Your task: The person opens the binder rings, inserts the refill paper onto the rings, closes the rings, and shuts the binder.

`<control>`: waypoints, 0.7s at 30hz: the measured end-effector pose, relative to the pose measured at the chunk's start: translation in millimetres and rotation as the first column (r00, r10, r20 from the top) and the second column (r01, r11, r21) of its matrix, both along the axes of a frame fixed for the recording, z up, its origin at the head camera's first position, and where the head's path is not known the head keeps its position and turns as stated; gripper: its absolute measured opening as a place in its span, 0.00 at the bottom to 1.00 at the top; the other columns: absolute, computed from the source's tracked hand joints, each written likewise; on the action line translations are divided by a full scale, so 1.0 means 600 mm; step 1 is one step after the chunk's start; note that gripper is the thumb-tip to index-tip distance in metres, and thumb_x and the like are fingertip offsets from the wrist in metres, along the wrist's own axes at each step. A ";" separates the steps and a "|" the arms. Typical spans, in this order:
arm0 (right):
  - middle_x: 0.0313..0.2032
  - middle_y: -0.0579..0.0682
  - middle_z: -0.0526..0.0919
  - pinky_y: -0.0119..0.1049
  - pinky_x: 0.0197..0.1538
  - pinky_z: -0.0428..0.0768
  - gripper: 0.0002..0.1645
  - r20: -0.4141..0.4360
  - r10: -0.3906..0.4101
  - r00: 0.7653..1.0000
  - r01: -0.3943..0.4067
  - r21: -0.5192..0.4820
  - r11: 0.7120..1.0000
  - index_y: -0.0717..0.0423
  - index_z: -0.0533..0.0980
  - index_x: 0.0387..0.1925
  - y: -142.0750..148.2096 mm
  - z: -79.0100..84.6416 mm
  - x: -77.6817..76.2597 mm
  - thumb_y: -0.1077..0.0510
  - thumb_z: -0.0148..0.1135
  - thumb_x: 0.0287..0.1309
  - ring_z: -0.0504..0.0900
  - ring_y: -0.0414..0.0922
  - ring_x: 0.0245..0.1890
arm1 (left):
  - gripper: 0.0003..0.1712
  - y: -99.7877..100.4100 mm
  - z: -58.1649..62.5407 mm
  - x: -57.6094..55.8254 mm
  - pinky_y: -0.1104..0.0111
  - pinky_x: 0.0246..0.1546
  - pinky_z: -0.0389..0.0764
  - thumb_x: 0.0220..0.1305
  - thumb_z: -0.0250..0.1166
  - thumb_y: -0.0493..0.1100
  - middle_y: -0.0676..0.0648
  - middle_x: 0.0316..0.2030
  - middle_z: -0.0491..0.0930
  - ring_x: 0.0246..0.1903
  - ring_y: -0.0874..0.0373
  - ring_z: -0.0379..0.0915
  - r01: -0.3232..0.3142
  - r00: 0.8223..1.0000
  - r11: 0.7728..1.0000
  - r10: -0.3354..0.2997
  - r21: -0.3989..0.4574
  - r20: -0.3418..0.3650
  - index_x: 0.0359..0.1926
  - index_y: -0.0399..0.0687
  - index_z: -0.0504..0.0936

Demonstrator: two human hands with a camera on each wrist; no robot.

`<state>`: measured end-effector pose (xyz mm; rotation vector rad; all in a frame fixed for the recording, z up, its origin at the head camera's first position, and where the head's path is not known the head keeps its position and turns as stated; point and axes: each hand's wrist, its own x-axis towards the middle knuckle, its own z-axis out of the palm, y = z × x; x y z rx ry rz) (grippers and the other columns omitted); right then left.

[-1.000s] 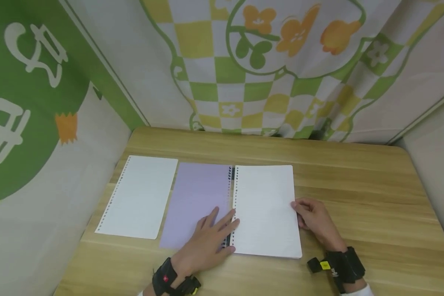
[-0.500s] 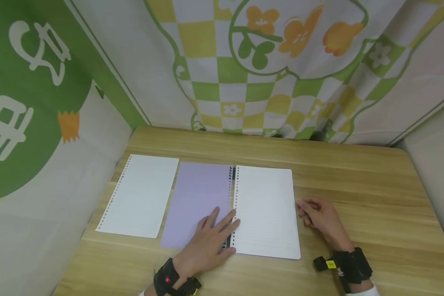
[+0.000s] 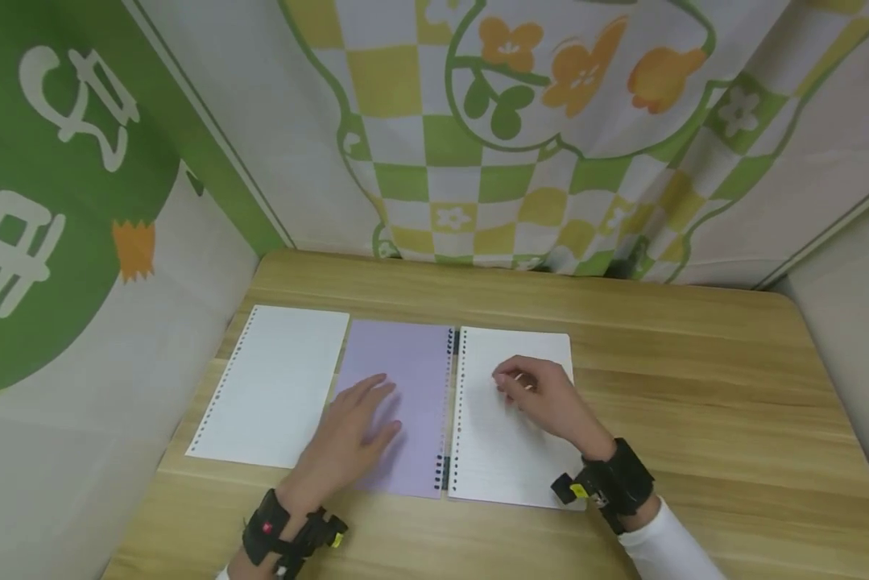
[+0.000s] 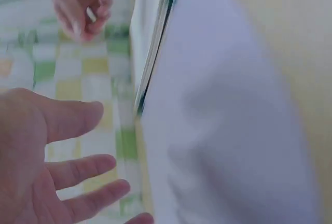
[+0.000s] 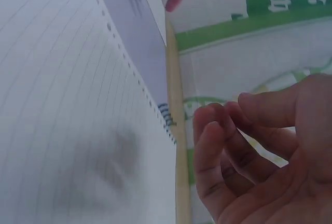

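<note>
A ring-bound notebook lies open on the table, its purple cover (image 3: 415, 354) on the left and a stack of white lined, hole-punched paper (image 3: 495, 459) on the right. My left hand (image 3: 347, 439) hovers above the cover with fingers spread, casting a shadow on it. Over the lined paper is my right hand (image 3: 553, 403). Its fingers curl loosely with the thumb near the index finger, and nothing shows between them in the right wrist view. Black binding rings (image 3: 438, 474) run along the cover's inner edge.
A loose white punched sheet (image 3: 275, 379) lies left of the purple cover, partly behind the left hand. The wooden table (image 3: 695, 387) meets a green-and-yellow checked curtain (image 3: 448, 177) at its back edge. A printed cloth wall (image 3: 115, 362) stands at the left.
My left hand has lifted off the binding and moved left over the purple cover. My right hand has left the paper's right edge and moved left over the page.
</note>
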<state>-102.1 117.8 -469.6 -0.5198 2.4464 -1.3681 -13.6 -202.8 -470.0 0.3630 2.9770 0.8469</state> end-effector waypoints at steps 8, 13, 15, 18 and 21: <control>0.57 0.52 0.88 0.41 0.59 0.86 0.17 -0.128 0.351 0.927 -0.340 0.100 0.935 0.58 0.83 0.61 -0.155 0.016 -0.003 0.59 0.60 0.78 0.86 0.45 0.56 | 0.34 -0.129 0.035 -0.026 0.33 0.71 0.66 0.80 0.61 0.49 0.28 0.75 0.64 0.73 0.26 0.62 -0.212 0.971 0.977 0.214 -0.027 0.106 0.76 0.32 0.67; 0.67 0.49 0.83 0.43 0.76 0.73 0.21 -0.163 0.492 0.855 -0.457 0.210 0.864 0.54 0.79 0.67 -0.230 0.005 0.010 0.56 0.58 0.80 0.77 0.46 0.72 | 0.36 -0.189 0.032 -0.041 0.33 0.70 0.66 0.81 0.60 0.49 0.24 0.74 0.64 0.72 0.24 0.61 -0.294 0.944 0.954 0.298 -0.054 0.140 0.75 0.28 0.65; 0.70 0.50 0.80 0.41 0.78 0.69 0.22 -0.160 0.536 0.829 -0.492 0.246 0.835 0.54 0.78 0.69 -0.255 0.001 0.020 0.56 0.58 0.80 0.74 0.46 0.75 | 0.37 -0.208 0.024 -0.047 0.33 0.71 0.66 0.80 0.60 0.49 0.22 0.73 0.64 0.72 0.23 0.61 -0.321 0.933 0.945 0.328 -0.068 0.151 0.75 0.26 0.64; 0.73 0.52 0.77 0.40 0.79 0.68 0.24 -0.166 0.605 0.779 -0.541 0.310 0.781 0.54 0.76 0.71 -0.290 -0.004 0.038 0.55 0.58 0.79 0.72 0.47 0.77 | 0.38 -0.236 0.013 -0.055 0.32 0.69 0.68 0.79 0.61 0.50 0.20 0.72 0.63 0.71 0.21 0.61 -0.363 0.915 0.926 0.375 -0.098 0.152 0.75 0.24 0.64; 0.75 0.53 0.74 0.41 0.78 0.69 0.28 -0.206 0.688 0.695 -0.580 0.405 0.707 0.54 0.74 0.74 -0.322 -0.006 0.061 0.53 0.60 0.78 0.71 0.49 0.77 | 0.39 -0.263 0.004 -0.059 0.30 0.66 0.69 0.78 0.61 0.50 0.18 0.71 0.64 0.69 0.19 0.62 -0.410 0.895 0.903 0.425 -0.124 0.137 0.74 0.22 0.64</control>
